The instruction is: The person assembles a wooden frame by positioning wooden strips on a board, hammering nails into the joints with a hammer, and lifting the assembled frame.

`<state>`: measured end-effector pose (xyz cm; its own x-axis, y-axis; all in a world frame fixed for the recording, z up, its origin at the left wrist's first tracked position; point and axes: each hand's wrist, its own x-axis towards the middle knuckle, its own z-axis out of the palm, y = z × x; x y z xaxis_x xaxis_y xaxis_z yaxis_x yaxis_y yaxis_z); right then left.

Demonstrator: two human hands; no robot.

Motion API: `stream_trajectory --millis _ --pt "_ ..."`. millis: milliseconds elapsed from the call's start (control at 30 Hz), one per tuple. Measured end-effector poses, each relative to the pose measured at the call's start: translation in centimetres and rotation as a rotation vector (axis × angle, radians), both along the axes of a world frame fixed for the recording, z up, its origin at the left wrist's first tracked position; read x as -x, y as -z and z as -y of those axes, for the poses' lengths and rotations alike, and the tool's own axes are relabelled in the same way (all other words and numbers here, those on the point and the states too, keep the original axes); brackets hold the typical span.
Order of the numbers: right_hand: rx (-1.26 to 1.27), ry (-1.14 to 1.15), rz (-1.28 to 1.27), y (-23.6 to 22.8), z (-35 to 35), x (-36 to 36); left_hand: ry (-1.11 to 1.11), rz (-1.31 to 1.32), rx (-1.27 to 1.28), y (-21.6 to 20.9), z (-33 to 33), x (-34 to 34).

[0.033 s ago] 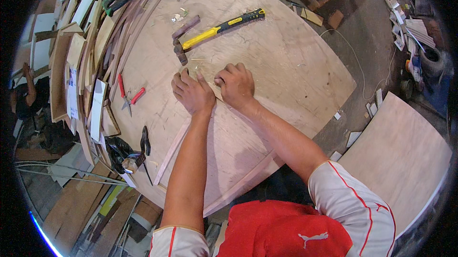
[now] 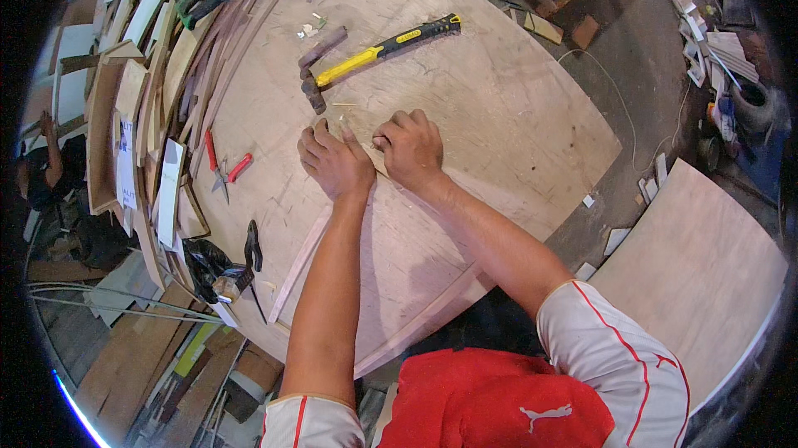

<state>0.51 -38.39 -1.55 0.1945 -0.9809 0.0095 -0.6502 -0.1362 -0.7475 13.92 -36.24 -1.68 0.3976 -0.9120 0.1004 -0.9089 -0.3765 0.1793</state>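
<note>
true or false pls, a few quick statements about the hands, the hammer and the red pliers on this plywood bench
1. Both hands press on a thin wooden strip on the plywood sheet. True: left hand and right hand lie side by side on it.
2. The right hand grips the hammer. False: the hammer lies loose beyond the hands.
3. The hammer's handle is yellow and black. True.
4. The red-handled pliers lie to the right of the right hand. False: they lie left of the left hand.

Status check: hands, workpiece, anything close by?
Left hand and right hand pressed side by side on the plywood sheet. Hammer lies just beyond the fingertips. Red-handled pliers left, apart.
</note>
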Motion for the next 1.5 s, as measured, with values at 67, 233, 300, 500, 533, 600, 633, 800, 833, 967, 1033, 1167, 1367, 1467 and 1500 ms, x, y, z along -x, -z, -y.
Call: stream_trajectory --millis 67,233,300,500,533,600,633,800,833,967,1033,1167,1367,1467,1500 --pt "-0.010 0.006 0.010 0.0 -0.1 0.0 0.001 0.007 -0.014 0.2 0.0 -0.1" --pt "0.110 0.054 0.046 0.7 -0.2 0.1 0.012 0.017 0.000 0.5 0.1 0.2" --pt "0.103 0.045 0.054 0.7 -0.3 0.1 0.011 0.002 -0.012 0.2 0.1 0.0" --pt "0.085 0.035 0.077 0.8 -0.3 0.1 0.006 -0.009 -0.024 0.1 0.3 0.1" --pt "0.083 0.035 0.083 0.8 -0.3 0.1 0.005 -0.006 -0.019 0.1 0.3 0.1" --pt "0.061 0.012 0.091 0.4 -0.3 0.3 0.008 0.001 -0.025 0.0 0.2 0.1" --pt "0.044 -0.009 0.099 0.3 -0.3 0.3 0.014 0.008 -0.027 0.1 0.1 0.1" --pt "0.037 0.000 0.100 0.5 -0.2 0.2 0.013 0.011 -0.032 0.1 0.1 0.0" --pt "0.037 -0.005 0.101 0.5 -0.2 0.1 0.015 0.013 -0.027 0.1 0.1 0.0" --pt "0.040 -0.004 0.119 0.6 -0.2 0.2 -0.001 -0.003 -0.045 0.0 0.2 0.2" --pt "0.040 -0.027 0.115 0.5 -0.1 0.4 -0.010 -0.011 -0.053 -0.1 0.3 0.3" --pt "0.040 -0.041 0.135 0.5 0.0 0.3 -0.004 0.004 -0.037 -0.1 0.2 0.1" --pt "0.018 -0.037 0.078 -0.3 -0.2 0.8 -0.016 -0.031 -0.039 0.0 0.4 0.2" --pt "-0.026 0.000 0.183 -0.9 0.4 1.6 -0.028 -0.017 -0.050 0.1 0.2 0.2" --pt "0.030 -0.007 0.165 -0.9 1.2 2.3 -0.022 0.006 -0.036 0.2 0.3 0.2"
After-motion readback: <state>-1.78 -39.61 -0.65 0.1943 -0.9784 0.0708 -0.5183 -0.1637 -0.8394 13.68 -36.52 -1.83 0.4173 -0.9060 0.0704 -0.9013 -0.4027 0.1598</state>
